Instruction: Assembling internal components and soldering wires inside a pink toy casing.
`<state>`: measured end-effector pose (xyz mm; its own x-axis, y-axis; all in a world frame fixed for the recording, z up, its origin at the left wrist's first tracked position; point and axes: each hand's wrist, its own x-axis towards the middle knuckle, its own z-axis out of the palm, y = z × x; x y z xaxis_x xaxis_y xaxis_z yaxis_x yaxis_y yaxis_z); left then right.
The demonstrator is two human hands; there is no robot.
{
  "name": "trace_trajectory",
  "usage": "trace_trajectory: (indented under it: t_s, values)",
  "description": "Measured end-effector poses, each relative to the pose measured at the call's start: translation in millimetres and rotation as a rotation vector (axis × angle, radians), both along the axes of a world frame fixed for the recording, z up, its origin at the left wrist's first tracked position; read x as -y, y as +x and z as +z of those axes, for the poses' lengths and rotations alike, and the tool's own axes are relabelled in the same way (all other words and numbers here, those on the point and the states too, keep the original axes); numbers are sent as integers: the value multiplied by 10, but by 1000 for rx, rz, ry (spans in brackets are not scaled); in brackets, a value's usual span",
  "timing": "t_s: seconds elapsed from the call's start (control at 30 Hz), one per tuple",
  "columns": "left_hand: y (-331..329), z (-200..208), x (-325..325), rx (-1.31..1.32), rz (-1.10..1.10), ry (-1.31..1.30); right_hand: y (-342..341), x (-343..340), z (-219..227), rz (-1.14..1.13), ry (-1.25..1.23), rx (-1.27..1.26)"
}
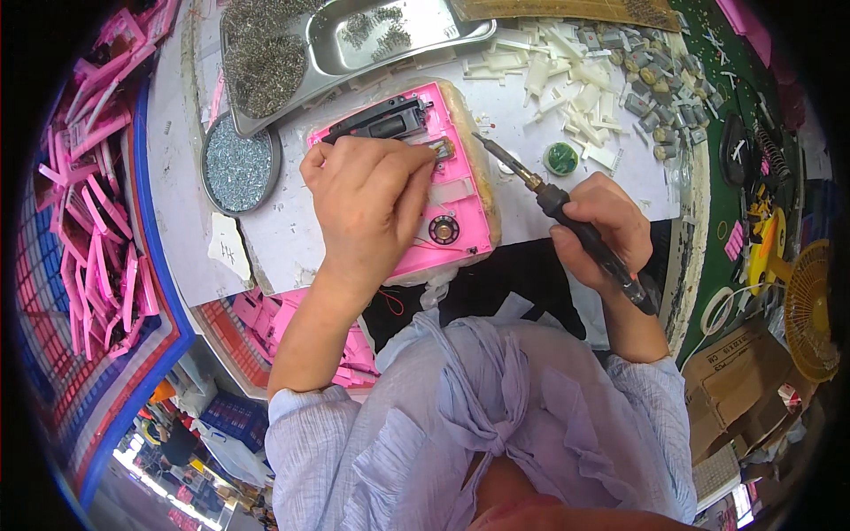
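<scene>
In the head view, the pink casing [465, 234] lies just off centre towards 12 o'clock, a glossy, shallow plastic tray on a yellowish, plastic-wrapped pad [482, 168]. A matt black ribbed part [381, 122] sits at the casing's 11 o'clock, and a round black speaker [444, 230] with a metal centre at its 5 o'clock. The left hand [365, 190] lies over the casing, fingers bunched together beside a small board [444, 150]. At 2 o'clock the right hand [611, 226] is wrapped firmly around a soldering iron [555, 202], its dark handle tapering into a slim metal tip pointed towards 11 o'clock.

Coiled wire springs [266, 66] heap in a smooth steel tray at 11 o'clock; glittering screws [237, 168] fill a round bowl at 10. Smooth white plastic pieces [575, 80] spread at 1, a green-filled pot [560, 159] at 2.

The left hand hides the casing's middle, and its fingertips are covered, so I cannot tell whether they pinch anything. The steel tray is cut off at the top edge, and the dim workshop at 7 o'clock is too small to make out
</scene>
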<state>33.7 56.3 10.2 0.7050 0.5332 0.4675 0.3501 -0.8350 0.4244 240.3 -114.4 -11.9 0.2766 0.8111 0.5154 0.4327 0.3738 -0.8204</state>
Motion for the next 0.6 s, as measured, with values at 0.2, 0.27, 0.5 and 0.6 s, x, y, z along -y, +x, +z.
trace_trajectory:
  t_s: [0.2, 0.27, 0.5, 0.6]
  values:
    - [29, -21, 49, -70, 8, 36, -60, 29, -65, 18, 1, 4]
    - [39, -24, 49, -69, 14, 40, -71, 20, -69, 20, 6, 12]
    - [30, -82, 39, -33, 11, 54, -93, -7, -87, 43, 4, 15]
    - [24, -93, 31, -24, 2, 48, -99, 8, -78, 71, -24, 23]
